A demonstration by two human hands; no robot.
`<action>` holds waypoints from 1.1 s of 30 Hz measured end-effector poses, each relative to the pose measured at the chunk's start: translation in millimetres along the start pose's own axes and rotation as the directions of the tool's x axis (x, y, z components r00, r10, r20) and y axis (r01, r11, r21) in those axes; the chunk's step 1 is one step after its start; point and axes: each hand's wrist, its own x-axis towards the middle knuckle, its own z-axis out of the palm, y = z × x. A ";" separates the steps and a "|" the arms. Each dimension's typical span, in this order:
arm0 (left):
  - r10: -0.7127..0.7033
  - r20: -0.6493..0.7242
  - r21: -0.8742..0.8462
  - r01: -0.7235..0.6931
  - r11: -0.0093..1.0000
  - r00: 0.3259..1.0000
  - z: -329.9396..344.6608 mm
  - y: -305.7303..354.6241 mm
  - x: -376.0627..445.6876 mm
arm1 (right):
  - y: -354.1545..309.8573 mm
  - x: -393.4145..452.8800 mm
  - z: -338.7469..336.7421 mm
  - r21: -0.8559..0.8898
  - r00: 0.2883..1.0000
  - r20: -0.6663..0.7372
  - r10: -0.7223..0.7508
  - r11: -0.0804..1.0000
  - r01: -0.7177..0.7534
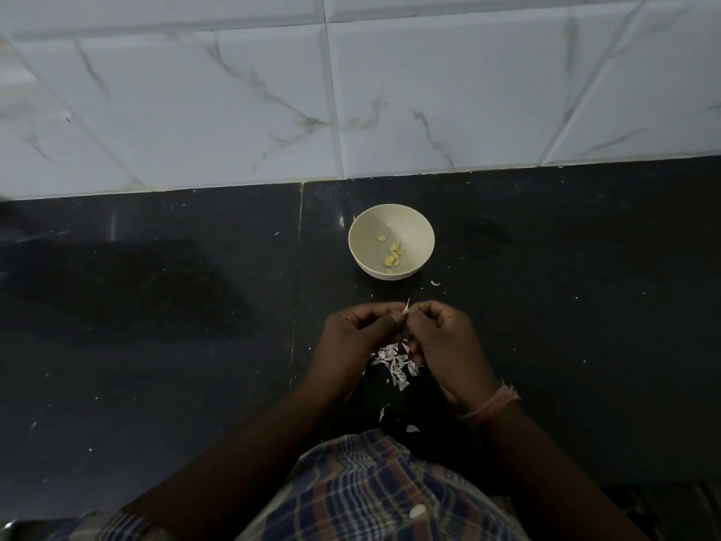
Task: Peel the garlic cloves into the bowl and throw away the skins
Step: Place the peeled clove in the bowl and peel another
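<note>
Nearest the camera: a plaid cloth point(374, 490) at the bottom edge, with one whole clove point(417, 512) lying on it. Both forearms reach forward from there over a black counter point(156, 345).

A pink thread band point(489, 408) sits on the right wrist.

A couple of loose skin flakes point(384, 412) lie on the counter just beyond the cloth. Further out, a small pile of white skins point(394, 365) sits on the counter under and between the hands.

Left hand point(357, 337): fingers curled, thumb tip pressed to the fingertips, pinching a garlic piece point(405, 308) at the point where both hands meet. Right hand point(441, 337): fingers curled too, pinching the same piece from the other side. Only a thin pale sliver sticks up between the fingertips; can't tell how much clove is hidden inside the grip.

Beyond the hands, apart from them: a cream bowl point(363, 251) upright on the counter, with several peeled yellow cloves point(395, 253) in it, mostly toward its near-right side. One stray skin bit point(435, 283) lies just near the bowl's base.

Farthest: a white marble-pattern tile wall point(351, 91) meeting the counter's back edge.
</note>
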 end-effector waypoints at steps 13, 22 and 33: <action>-0.026 -0.067 -0.026 0.025 0.999 0.997 -0.8 -11.8 5.1 | 8.7 4.9 -8.4 -0.089 0.993 -0.098 0.060 0.994 -0.068; -0.015 -0.083 0.050 0.019 0.999 0.996 -1.6 -11.6 5.7 | 13.6 1.7 -7.6 -0.342 0.981 -0.138 -0.134 0.936 0.079; 0.000 -0.059 0.087 0.005 0.996 0.998 -1.8 -7.8 2.6 | 11.8 -2.2 -0.4 -0.279 0.971 -0.098 -0.220 0.942 0.186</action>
